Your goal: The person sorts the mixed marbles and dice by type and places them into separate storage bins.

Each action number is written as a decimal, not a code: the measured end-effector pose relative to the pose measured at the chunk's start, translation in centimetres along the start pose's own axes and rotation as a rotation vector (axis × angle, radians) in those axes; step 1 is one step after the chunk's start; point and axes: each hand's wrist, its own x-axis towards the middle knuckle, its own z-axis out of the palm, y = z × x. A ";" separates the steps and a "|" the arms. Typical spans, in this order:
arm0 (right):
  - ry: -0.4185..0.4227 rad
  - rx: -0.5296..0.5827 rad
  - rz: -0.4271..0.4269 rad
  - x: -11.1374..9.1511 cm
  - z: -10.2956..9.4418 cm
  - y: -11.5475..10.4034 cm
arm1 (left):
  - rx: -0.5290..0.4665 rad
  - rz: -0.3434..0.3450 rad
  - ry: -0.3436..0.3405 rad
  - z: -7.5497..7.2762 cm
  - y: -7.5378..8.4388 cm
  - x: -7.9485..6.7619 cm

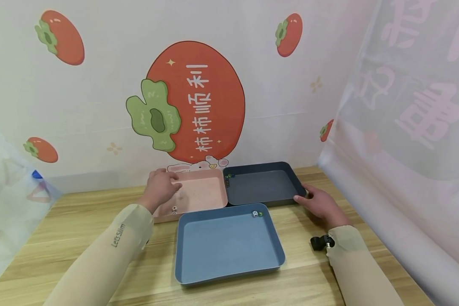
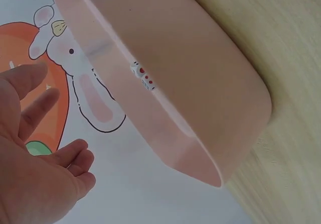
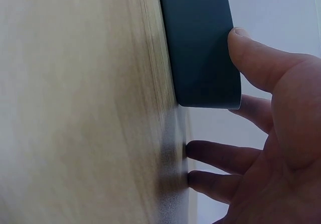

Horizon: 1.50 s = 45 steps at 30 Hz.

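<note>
My left hand (image 1: 161, 187) hovers over the left part of the pink tray (image 1: 208, 187), fingers loosely spread, with nothing visible between them. A pale blur lies just below its fingertips; I cannot tell what it is. Two white dice (image 2: 143, 76) with red and dark pips lie against the pink tray's wall. At the dark grey tray (image 1: 264, 187), my right hand (image 1: 321, 205) holds the near right corner, thumb on the rim and index finger around the outside. Its other fingertips are down by the tabletop in the right wrist view.
A blue tray (image 1: 229, 244) stands in front, with a white die (image 1: 255, 213) and a small green piece (image 1: 260, 214) in its far right corner. Several small coloured pieces (image 1: 228, 176) lie at the dark tray's left end. A printed curtain (image 1: 260, 140) hangs behind the wooden table (image 1: 72, 238).
</note>
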 end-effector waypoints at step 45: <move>-0.009 0.013 0.011 0.0 0.0 0.0 | -0.092 0.192 -0.095 5.3 15.3 -2.2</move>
